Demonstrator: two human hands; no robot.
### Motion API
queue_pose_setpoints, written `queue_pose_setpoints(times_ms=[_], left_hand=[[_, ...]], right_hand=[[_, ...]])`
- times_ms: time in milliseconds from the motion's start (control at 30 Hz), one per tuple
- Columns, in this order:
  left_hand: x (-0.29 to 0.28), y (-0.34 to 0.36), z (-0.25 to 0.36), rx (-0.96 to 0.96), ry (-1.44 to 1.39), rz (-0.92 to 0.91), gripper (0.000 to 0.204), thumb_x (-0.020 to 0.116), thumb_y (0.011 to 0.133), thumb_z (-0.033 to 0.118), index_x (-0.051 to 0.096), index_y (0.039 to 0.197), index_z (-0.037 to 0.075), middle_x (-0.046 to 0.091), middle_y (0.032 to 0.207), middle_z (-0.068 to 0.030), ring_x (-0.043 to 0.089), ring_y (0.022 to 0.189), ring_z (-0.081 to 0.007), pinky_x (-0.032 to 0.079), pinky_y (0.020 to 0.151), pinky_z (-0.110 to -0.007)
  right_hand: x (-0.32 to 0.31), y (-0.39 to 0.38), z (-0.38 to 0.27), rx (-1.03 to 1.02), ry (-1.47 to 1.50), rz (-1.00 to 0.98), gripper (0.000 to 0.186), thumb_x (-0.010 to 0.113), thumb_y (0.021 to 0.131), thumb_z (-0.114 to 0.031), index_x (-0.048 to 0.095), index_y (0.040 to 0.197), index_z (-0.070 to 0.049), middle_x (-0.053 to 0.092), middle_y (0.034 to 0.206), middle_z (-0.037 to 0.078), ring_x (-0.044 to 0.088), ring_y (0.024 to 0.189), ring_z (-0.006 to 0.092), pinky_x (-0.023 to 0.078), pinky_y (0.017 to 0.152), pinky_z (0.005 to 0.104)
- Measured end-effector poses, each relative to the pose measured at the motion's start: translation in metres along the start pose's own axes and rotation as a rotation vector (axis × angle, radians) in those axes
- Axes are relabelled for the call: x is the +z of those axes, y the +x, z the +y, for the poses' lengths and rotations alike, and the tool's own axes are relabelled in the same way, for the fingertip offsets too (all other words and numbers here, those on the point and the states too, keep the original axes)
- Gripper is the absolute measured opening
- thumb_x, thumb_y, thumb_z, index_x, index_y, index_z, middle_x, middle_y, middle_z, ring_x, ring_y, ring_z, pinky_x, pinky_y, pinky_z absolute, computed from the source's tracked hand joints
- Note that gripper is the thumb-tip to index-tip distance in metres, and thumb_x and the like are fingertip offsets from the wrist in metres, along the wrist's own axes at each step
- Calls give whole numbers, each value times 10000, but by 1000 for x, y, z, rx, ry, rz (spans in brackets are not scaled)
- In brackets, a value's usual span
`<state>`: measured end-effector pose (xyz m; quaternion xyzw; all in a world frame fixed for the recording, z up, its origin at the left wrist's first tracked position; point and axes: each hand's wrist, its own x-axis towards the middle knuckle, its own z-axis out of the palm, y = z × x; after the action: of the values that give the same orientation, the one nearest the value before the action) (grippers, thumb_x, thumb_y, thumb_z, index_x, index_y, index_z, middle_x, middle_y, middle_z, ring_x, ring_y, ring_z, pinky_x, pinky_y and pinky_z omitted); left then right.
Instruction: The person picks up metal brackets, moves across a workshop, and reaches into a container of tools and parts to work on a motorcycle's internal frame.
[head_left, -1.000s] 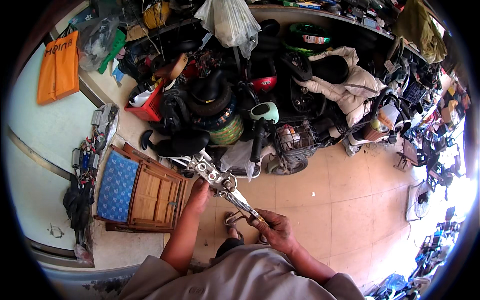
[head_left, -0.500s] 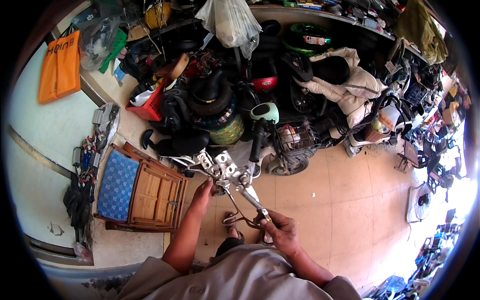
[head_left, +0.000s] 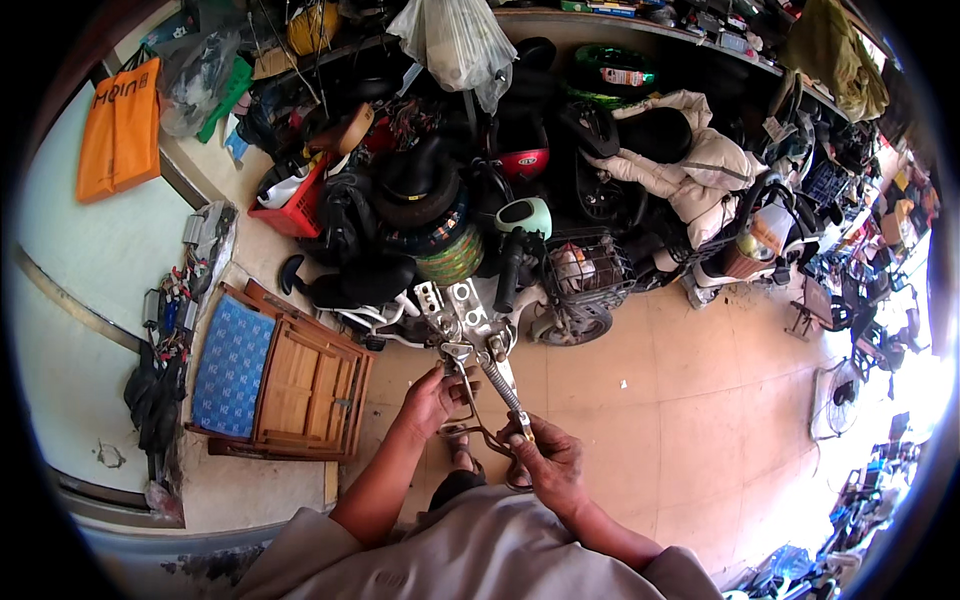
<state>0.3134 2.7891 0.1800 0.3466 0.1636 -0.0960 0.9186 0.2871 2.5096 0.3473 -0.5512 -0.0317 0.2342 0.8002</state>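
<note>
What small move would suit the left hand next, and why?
Perhaps the left hand should take a firm hold of the silver, hole-punched metal bracket: its fingers look loosely curled, while the right hand grips the lower end, below the grey coiled metal spring.

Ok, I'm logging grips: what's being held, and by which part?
A metal assembly: the right hand grips its end below the spring; how the left hand holds it is unclear.

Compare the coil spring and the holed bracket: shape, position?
Shape: the coil spring is slim and wound; the holed bracket is broader, pierced by round openings.
Position: the coil spring lies nearer the right hand; the holed bracket sits farther from it.
Both look like silvery-grey metal.
</note>
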Motion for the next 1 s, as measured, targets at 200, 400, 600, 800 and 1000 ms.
queue_pose_setpoints(times_ms=[200,400,600,800,1000], left_hand=[[-6,0,-13,-85,18,-19,567,538,1098,495,569,1469,68,711,1369,-145,703,1198,-322,537,989,-463],[4,-3,-26,-87,-1,11,531,507,1114,493,598,1425,73,741,1309,-138,728,1129,-295,557,929,-437],[-12,-13,-30,-104,-85,-6,586,495,1110,523,586,1430,41,722,1325,-178,701,1177,-360,526,1045,-488],[20,-41,6,-26,-181,-92,651,502,1097,555,576,1444,9,710,1334,-198,670,1241,-394,490,1103,-525],[47,-58,20,28,3,-72,673,548,1083,530,557,1461,-26,682,1381,-218,643,1293,-345,455,1149,-474]], right_hand=[[8,-10,-2,101,-77,6,282,642,1066,-49,672,1333,36,727,1012,23,654,859,77,536,770,235],[7,-16,7,-2,-101,28,211,699,1057,-148,725,1205,0,761,1003,17,694,898,76,557,754,238],[-3,-25,1,149,-51,40,295,655,1069,-95,681,1339,23,746,1090,29,638,939,72,535,843,239],[-62,-25,28,-29,22,82,305,588,1105,-97,620,1378,36,756,1151,121,697,983,149,577,891,305],[-104,-10,53,-92,40,183,346,612,1107,-208,626,1334,54,761,1059,127,745,986,212,613,908,355]])
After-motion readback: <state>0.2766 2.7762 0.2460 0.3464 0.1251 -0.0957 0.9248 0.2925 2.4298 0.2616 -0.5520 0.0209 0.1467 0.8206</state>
